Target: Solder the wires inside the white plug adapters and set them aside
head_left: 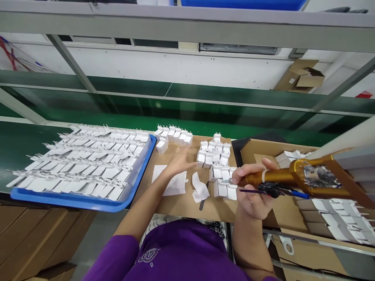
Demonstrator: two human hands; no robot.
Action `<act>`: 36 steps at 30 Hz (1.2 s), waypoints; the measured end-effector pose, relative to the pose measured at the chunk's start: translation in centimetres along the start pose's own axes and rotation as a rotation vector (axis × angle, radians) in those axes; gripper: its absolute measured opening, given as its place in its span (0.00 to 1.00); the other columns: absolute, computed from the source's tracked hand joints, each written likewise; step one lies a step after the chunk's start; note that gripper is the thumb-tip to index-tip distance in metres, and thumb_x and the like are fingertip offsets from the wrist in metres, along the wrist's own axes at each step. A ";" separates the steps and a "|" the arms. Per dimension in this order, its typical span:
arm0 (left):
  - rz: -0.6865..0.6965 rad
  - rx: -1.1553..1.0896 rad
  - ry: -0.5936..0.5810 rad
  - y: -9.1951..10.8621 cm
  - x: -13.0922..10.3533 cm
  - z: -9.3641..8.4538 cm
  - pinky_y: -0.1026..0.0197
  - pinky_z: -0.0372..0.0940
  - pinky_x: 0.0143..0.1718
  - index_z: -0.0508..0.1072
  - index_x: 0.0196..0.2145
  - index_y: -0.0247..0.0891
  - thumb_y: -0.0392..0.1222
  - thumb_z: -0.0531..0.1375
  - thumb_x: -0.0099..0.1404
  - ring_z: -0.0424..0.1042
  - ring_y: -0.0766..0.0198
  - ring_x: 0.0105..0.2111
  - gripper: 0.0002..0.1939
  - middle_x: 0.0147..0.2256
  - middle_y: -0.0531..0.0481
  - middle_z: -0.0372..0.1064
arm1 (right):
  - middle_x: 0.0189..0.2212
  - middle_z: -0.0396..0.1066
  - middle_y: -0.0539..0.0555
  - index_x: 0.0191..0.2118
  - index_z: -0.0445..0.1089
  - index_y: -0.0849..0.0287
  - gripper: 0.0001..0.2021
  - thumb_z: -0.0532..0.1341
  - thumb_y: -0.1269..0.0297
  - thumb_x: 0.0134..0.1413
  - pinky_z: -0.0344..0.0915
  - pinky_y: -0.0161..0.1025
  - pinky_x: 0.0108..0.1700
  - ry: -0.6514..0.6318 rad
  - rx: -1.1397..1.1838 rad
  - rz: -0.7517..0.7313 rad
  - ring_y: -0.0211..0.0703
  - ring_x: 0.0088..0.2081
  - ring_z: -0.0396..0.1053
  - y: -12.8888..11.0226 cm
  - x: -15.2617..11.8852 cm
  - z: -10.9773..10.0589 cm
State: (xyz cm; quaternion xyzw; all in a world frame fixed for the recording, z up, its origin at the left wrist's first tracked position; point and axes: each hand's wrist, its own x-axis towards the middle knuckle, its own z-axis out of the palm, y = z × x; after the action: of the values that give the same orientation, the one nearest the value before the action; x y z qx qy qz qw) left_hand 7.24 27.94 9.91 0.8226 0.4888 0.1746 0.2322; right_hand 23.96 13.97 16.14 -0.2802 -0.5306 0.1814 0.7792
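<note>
Gold tool (277, 177) in the right hand (253, 191), narrow tip at the white boxes (216, 160).
Leftmost, a blue tray (67, 200) packed with white pieces (88, 156) borders the cardboard sheet (178, 207); the left hand (178, 162) hovers over it, fingers loosely spread, near flat white paper (175, 187) and a curled piece (200, 188). Bare cardboard runs along the near edge. The right fingers wrap the tool, its long axis roughly sideways, tip leftward, body extending over an open carton (260, 147) that hems the right side.
</note>
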 end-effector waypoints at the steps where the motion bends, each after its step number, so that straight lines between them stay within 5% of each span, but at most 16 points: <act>1: 0.050 -0.090 -0.077 0.4 0.1 0.9 0.47 0.60 0.59 0.61 0.60 0.36 0.47 0.68 0.56 0.59 0.45 0.62 0.38 0.60 0.38 0.62 | 0.32 0.72 0.48 0.55 0.67 0.49 0.22 0.64 0.65 0.53 0.63 0.37 0.26 -0.003 -0.004 0.004 0.37 0.26 0.65 0.0 0.0 0.0; 6: 0.035 -0.259 -0.093 1.1 0.8 2.8 0.48 0.64 0.54 0.65 0.56 0.37 0.44 0.67 0.56 0.69 0.47 0.55 0.31 0.55 0.40 0.69 | 0.32 0.71 0.48 0.55 0.67 0.51 0.22 0.63 0.66 0.53 0.63 0.38 0.26 -0.008 -0.002 -0.008 0.37 0.26 0.65 -0.2 -0.1 -0.1; 11: 0.033 -0.273 -0.057 0.8 -3.1 -1.1 0.52 0.67 0.49 0.65 0.56 0.38 0.47 0.67 0.56 0.72 0.51 0.50 0.32 0.51 0.42 0.71 | 0.32 0.71 0.49 0.55 0.67 0.51 0.22 0.63 0.67 0.53 0.63 0.38 0.28 -0.011 -0.003 -0.004 0.37 0.27 0.65 -0.4 -0.2 -0.3; 15: 0.135 -0.253 -0.189 0.5 -8.7 -3.1 0.56 0.68 0.47 0.67 0.55 0.41 0.44 0.67 0.54 0.73 0.54 0.46 0.31 0.50 0.46 0.72 | 0.32 0.69 0.49 0.54 0.66 0.50 0.22 0.65 0.65 0.52 0.64 0.39 0.28 0.015 -0.005 0.025 0.37 0.26 0.64 -0.4 -0.4 -0.2; 21: 0.050 -0.294 -0.350 -0.3 -13.7 -0.5 0.53 0.69 0.48 0.67 0.55 0.41 0.37 0.66 0.52 0.72 0.52 0.47 0.32 0.50 0.44 0.71 | 0.31 0.69 0.49 0.53 0.67 0.49 0.23 0.67 0.64 0.50 0.64 0.39 0.26 0.025 -0.003 0.028 0.36 0.25 0.63 -0.3 -0.3 0.4; 25: 0.040 -0.453 -0.267 -0.4 -14.6 1.0 0.51 0.67 0.53 0.65 0.57 0.44 0.42 0.67 0.57 0.69 0.53 0.53 0.31 0.55 0.43 0.66 | 0.31 0.70 0.49 0.54 0.67 0.50 0.23 0.65 0.64 0.50 0.62 0.38 0.24 0.000 0.021 0.008 0.37 0.24 0.65 -0.3 -0.1 0.7; 31: -0.107 -0.663 -0.149 -0.6 -14.8 2.1 0.51 0.69 0.52 0.66 0.56 0.44 0.42 0.64 0.60 0.73 0.55 0.50 0.26 0.50 0.45 0.74 | 0.32 0.71 0.49 0.54 0.67 0.50 0.23 0.64 0.66 0.50 0.61 0.38 0.25 -0.003 0.023 0.008 0.37 0.25 0.65 -0.4 -0.1 1.0; 36: 0.020 -0.513 -0.100 -1.0 -15.0 2.1 0.51 0.68 0.53 0.73 0.49 0.42 0.42 0.63 0.62 0.73 0.56 0.49 0.16 0.49 0.46 0.75 | 0.31 0.71 0.48 0.53 0.68 0.49 0.22 0.65 0.66 0.50 0.61 0.38 0.25 0.004 0.032 0.001 0.37 0.25 0.66 -0.4 0.0 1.4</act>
State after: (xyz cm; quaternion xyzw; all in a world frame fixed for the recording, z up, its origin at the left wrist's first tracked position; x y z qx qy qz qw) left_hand 0.72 14.64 6.75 0.7493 0.4080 0.2542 0.4555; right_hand 22.66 14.02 16.79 -0.2682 -0.5261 0.1896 0.7845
